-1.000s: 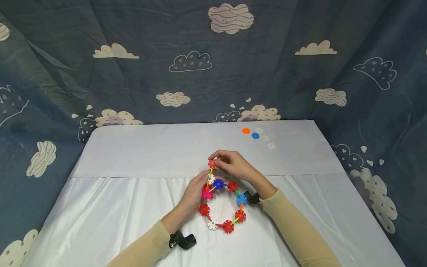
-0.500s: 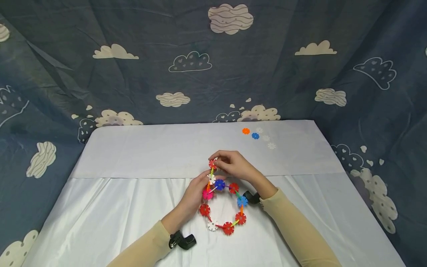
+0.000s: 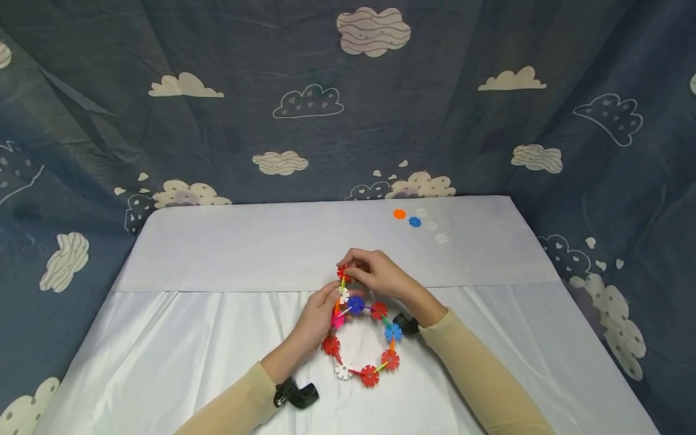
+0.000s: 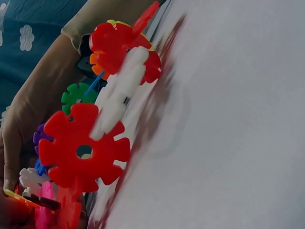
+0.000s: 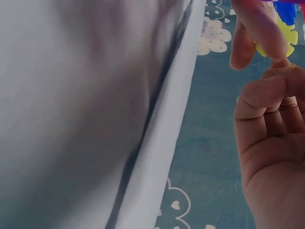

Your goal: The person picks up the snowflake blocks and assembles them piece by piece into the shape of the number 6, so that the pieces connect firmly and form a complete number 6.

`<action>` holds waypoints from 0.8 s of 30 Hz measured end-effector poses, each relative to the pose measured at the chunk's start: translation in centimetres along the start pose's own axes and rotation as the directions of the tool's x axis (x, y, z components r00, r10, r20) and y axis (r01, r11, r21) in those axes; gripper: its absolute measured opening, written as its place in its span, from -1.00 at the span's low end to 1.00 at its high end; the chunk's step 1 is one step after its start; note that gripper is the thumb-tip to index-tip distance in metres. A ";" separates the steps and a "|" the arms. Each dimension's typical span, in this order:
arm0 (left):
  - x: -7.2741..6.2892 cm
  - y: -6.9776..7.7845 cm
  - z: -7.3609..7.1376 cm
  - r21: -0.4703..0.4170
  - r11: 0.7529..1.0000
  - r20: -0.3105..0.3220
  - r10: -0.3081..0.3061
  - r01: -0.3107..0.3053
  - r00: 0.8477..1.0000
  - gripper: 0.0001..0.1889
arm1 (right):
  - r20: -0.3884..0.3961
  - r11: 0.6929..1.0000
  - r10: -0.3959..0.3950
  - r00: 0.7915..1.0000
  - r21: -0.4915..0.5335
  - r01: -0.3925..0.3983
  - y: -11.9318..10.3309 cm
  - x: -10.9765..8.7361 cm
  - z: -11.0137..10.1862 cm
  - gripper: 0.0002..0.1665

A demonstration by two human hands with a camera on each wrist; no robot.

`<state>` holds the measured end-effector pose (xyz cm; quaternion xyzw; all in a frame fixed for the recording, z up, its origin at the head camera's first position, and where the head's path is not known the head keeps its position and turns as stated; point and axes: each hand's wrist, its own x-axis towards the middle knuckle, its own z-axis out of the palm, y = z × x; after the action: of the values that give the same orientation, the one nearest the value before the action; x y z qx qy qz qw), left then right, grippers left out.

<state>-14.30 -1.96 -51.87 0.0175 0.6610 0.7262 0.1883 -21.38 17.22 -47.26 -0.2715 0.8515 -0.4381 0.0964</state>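
A ring of interlocking plastic flower discs (image 3: 390, 360) in red, white, blue, pink and other colours is held up over the table. My left hand (image 3: 315, 314) grips it at its upper left, near the pink disc (image 3: 338, 320) and white disc (image 3: 343, 295). From there a short chain runs upward to a red disc (image 3: 342, 273), pinched between thumb and fingers of my right hand (image 3: 377, 275). In the left wrist view, a large red disc (image 4: 62, 148) and white disc (image 4: 112, 102) stand close to the camera. The right wrist view shows a yellow disc (image 5: 291, 38) beyond the fingers.
Loose orange (image 3: 399, 214), blue (image 3: 415, 222) and several white discs (image 3: 441, 238) lie at the back right of the white-covered table (image 3: 217, 248). A dark cloud-patterned cloth (image 3: 228, 133) hangs behind it and at both sides.
The pinched red disc and my right hand have dropped slightly, and the disc's tilt has changed. The ring's lower part sits a little lower. My left hand has kept its grip.
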 end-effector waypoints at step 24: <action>0.2 0.2 0.0 0.014 0.998 0.011 0.061 -0.061 0.998 -0.51 | 0.009 0.992 0.078 0.997 0.099 -0.079 0.5 0.2 -0.9 -0.78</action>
<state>-14.53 -1.87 -51.76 0.0430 0.6641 0.7269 0.1695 -22.07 18.01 -47.12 -0.2338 0.8385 -0.4749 0.1291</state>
